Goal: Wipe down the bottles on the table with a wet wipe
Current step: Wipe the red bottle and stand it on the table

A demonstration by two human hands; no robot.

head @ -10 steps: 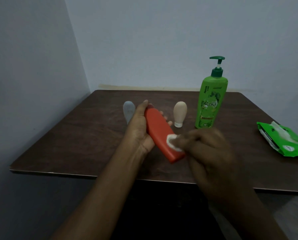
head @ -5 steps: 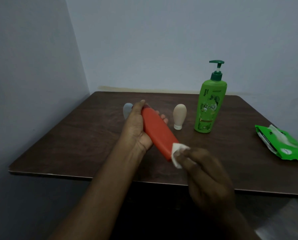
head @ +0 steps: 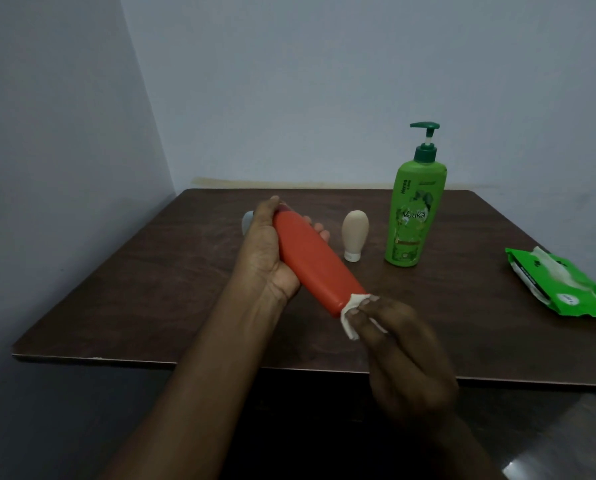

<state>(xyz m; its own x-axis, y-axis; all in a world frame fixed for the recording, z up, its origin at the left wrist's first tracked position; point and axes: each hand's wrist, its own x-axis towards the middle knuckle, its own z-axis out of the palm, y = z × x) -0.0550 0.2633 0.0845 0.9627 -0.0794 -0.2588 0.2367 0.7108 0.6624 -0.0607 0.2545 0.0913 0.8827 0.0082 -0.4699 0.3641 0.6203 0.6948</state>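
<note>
My left hand [head: 268,258] grips a red bottle [head: 315,261] above the table, tilted with its flat base toward me. My right hand [head: 404,348] pinches a small white wet wipe [head: 353,311] against the bottle's base end. A beige tube [head: 354,233] stands cap-down behind the red bottle. A tall green pump bottle [head: 415,213] stands upright to its right. A grey tube [head: 247,221] is mostly hidden behind my left hand.
A green pack of wet wipes [head: 563,284] lies open at the table's right side. The dark brown table [head: 151,289] sits in a corner, with walls at the left and back. Its front edge runs just below my hands.
My right hand has slid the wipe down the red bottle from its lower side to its base end. The left hand has kept hold of the bottle.
</note>
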